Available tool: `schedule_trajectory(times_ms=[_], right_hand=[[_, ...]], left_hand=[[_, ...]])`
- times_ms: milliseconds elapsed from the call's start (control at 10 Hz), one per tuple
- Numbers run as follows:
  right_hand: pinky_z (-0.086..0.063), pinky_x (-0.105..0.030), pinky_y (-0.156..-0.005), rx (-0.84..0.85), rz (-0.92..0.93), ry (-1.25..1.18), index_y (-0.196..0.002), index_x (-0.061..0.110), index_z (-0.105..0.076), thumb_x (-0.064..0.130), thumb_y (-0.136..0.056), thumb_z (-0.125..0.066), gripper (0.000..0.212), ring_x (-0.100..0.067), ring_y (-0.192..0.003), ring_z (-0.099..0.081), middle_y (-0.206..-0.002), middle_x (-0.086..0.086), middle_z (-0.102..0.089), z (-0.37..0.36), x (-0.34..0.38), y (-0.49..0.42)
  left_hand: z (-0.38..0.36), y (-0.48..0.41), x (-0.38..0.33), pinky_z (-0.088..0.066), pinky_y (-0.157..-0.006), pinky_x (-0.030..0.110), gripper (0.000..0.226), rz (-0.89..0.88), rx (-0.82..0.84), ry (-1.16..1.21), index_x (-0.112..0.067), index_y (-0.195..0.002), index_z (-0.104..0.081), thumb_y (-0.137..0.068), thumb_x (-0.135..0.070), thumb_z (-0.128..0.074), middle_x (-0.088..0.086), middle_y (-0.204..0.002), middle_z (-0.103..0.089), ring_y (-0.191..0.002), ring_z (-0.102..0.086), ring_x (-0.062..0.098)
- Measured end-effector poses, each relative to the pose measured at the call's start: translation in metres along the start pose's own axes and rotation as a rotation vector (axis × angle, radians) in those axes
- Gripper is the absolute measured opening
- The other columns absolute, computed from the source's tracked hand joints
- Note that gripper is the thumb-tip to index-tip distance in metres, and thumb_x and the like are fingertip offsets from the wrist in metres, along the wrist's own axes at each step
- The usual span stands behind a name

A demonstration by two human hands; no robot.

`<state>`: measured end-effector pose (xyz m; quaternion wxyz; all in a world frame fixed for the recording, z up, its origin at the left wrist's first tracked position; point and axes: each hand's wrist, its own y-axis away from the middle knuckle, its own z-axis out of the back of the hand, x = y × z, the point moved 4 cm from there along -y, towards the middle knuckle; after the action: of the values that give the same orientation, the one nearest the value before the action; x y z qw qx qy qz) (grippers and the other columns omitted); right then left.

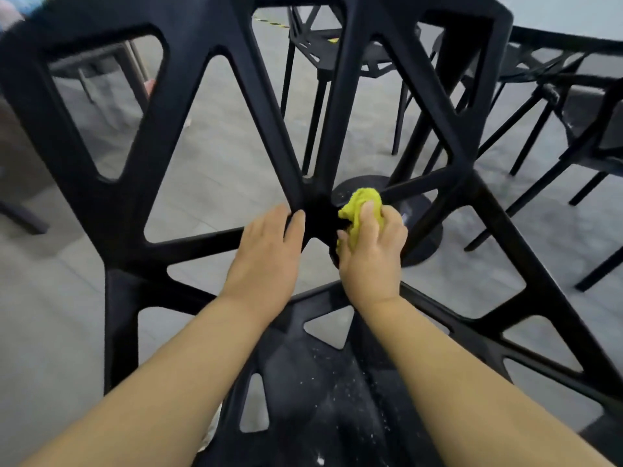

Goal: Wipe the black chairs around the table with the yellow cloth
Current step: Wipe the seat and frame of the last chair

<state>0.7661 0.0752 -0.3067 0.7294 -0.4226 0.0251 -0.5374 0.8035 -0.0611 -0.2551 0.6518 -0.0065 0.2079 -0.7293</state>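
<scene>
Two hands are showing: left hand, right hand. One cloth is showing. At least three chairs are standing: near chair, far chair, right chair.

Soft, even, rather cool light filled the scene, and the grey tiled floor carried only faint, diffuse shadows and no glare. The black openwork plastic chair read almost as a flat silhouette, with a dull sheen on its seat. The bunched yellow cloth at the centre was fairly sharp. Blur smeared the upper left corner and the black chairs at the right, and struts bowed toward the edges.
</scene>
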Motion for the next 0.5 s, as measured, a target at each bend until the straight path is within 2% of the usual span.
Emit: schedule_trajectory(times_ms=[100,200,300,400,500], right_hand=[[-0.05,-0.051,-0.066,0.004,0.149,0.072,-0.129,0.012,-0.035,0.009,-0.082,-0.058,0.053,-0.044,-0.095,-0.046,-0.126,-0.015,-0.03,0.001,-0.004,-0.003],[-0.049,-0.042,-0.054,0.084,0.302,0.146,-0.125,0.015,-0.042,-0.004,-0.067,-0.069,0.067,-0.034,-0.089,-0.037,-0.123,-0.015,-0.034,0.006,-0.012,-0.001],[-0.048,-0.039,-0.05,0.185,0.356,0.229,-0.123,0.017,-0.044,-0.005,-0.06,-0.073,0.073,-0.035,-0.085,-0.038,-0.12,-0.016,-0.036,0.017,-0.034,0.011],[-0.047,-0.037,-0.05,0.274,0.395,0.284,-0.12,0.02,-0.045,-0.003,-0.057,-0.077,0.075,-0.032,-0.085,-0.035,-0.117,-0.014,-0.038,0.03,-0.045,0.019],[-0.048,-0.041,-0.058,0.096,0.391,0.306,-0.12,0.019,-0.046,0.005,-0.074,-0.067,0.052,-0.034,-0.089,-0.037,-0.119,-0.014,-0.037,0.057,-0.039,-0.009]], left_hand=[[0.001,0.005,-0.003,-0.046,-0.084,0.047,0.045,-0.029,-0.022,-0.12,0.003,-0.12,-0.057,-0.077,0.007,-0.043,0.025,-0.113,-0.056,-0.101,-0.045,0.038],[-0.011,0.016,-0.002,-0.041,-0.094,0.056,0.06,-0.162,-0.071,-0.302,0.01,-0.119,-0.056,-0.071,0.001,-0.02,0.032,-0.112,-0.05,-0.1,-0.035,0.037],[-0.017,0.019,-0.003,-0.03,-0.101,0.062,0.064,-0.169,-0.057,-0.362,0.01,-0.124,-0.051,-0.073,0.001,-0.014,0.029,-0.121,-0.037,-0.111,-0.035,0.043],[-0.023,0.021,-0.007,-0.021,-0.106,0.06,0.071,-0.106,-0.03,-0.437,0.004,-0.13,-0.05,-0.072,-0.001,-0.01,0.029,-0.125,-0.029,-0.118,-0.03,0.044],[-0.026,0.021,-0.012,-0.017,-0.11,0.058,0.082,-0.051,0.015,-0.527,-0.004,-0.137,-0.045,-0.067,-0.009,-0.003,0.029,-0.128,-0.024,-0.122,-0.024,0.044]])
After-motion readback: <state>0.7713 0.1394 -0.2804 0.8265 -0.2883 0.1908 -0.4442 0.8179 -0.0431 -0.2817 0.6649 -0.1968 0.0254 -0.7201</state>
